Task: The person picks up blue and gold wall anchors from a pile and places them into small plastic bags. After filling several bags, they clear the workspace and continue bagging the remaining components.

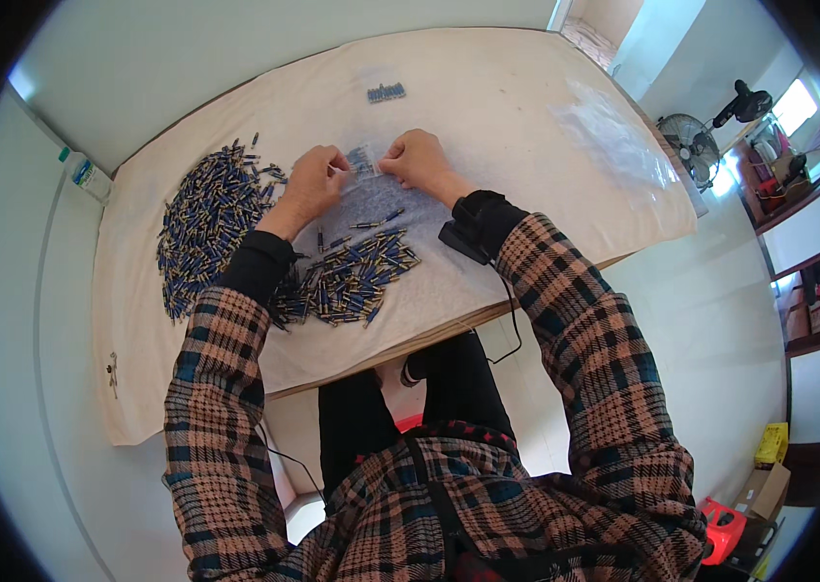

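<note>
My left hand [315,184] and my right hand [418,161] face each other above the middle of the covered table. Pinched fingers of both hold opposite sides of a small clear plastic bag [364,176]. A row of small dark pieces shows through it, too fine to make out singly. To the left lies a large heap of small blue-and-gold cylindrical pieces, like plugs [211,218]. A smaller pile of the same pieces [356,281] spreads nearer me, partly behind my left wrist. Farther off, a flat group of similar pieces [386,92] lies side by side.
Clear plastic bags [618,136] lie on the right of the cream tablecloth [516,97]. A bottle with a green cap [86,177] stands by the left wall. Small metal bits [113,374] rest near the left edge. A fan [689,147] stands beyond the table's right side.
</note>
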A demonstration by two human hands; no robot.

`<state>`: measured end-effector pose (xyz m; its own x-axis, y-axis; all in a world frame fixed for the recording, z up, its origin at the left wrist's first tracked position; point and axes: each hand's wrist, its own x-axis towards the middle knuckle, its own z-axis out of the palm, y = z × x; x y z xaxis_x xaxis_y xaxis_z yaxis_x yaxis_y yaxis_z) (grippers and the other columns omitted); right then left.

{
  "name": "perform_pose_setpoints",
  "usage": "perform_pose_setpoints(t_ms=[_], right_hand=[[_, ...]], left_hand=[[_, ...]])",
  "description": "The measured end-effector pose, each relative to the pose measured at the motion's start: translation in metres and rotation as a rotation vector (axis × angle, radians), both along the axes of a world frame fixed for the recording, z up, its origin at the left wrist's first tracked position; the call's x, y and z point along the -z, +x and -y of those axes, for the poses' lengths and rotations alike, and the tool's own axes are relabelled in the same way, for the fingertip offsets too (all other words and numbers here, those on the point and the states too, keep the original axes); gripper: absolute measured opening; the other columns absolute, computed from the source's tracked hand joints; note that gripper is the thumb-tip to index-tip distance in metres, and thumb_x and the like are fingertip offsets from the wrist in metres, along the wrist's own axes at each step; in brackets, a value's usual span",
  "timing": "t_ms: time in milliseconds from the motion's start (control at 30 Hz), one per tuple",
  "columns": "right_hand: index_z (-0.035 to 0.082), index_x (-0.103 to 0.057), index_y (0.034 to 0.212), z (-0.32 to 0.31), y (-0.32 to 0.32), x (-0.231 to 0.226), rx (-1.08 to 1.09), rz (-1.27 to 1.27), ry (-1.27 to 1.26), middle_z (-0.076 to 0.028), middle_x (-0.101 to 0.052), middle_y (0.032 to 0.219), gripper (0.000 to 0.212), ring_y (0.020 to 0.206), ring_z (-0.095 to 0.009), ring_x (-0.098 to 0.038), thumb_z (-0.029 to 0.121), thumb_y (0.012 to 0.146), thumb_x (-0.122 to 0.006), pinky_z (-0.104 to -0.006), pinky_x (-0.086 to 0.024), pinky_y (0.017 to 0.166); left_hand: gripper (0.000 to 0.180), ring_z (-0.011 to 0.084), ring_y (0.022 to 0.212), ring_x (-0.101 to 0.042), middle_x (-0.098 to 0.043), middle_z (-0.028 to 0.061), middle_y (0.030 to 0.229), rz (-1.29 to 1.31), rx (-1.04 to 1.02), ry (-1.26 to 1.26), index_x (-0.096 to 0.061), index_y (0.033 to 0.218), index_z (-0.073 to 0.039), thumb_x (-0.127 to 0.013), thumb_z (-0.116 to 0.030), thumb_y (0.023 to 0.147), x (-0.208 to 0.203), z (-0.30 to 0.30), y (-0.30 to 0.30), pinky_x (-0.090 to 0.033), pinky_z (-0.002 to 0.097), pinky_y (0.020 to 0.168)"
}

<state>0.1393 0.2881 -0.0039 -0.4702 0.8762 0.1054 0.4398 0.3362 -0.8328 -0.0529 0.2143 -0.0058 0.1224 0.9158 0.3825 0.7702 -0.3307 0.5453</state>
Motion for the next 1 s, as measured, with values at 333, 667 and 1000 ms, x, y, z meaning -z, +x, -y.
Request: perform_pose_setpoints(t_ms=[333,667,1000], right_hand=[[-0.002,-0.065,0.065,0.007,-0.003,-0.004,-0.005,0.076,0.089,-0.011,-0.060,0.052,0.023,0.041,-0.016,-0.057,0.020,0.071,-0.070,-0.0276,-0.048,0.046],[-0.003,-0.063,0.065,0.005,-0.005,-0.004,-0.028,0.074,0.074,-0.008,-0.059,0.052,0.028,0.042,-0.013,-0.056,0.023,0.069,-0.074,-0.0260,-0.047,0.043],[0.000,-0.062,0.063,-0.001,-0.004,-0.004,-0.046,0.139,0.052,-0.006,-0.058,0.051,0.029,0.041,-0.012,-0.055,0.025,0.068,-0.076,-0.0251,-0.045,0.042]], left_hand=[[0.034,0.0258,0.076,-0.056,-0.056,0.0130,0.088,-0.134,-0.064,-0.054,-0.056,0.100,-0.004,-0.068,-0.006,0.068,0.009,-0.005,-0.010,-0.048,0.0335,0.068],[0.035,0.0251,0.074,-0.054,-0.053,0.0114,0.085,-0.142,0.008,-0.106,-0.062,0.100,-0.009,-0.067,-0.004,0.066,0.001,0.003,-0.012,-0.046,0.0349,0.069],[0.033,0.0334,0.090,-0.052,-0.053,0.0167,0.092,-0.273,0.126,0.007,-0.065,0.099,-0.007,-0.060,0.002,0.067,0.011,0.012,-0.019,-0.044,0.0380,0.077]])
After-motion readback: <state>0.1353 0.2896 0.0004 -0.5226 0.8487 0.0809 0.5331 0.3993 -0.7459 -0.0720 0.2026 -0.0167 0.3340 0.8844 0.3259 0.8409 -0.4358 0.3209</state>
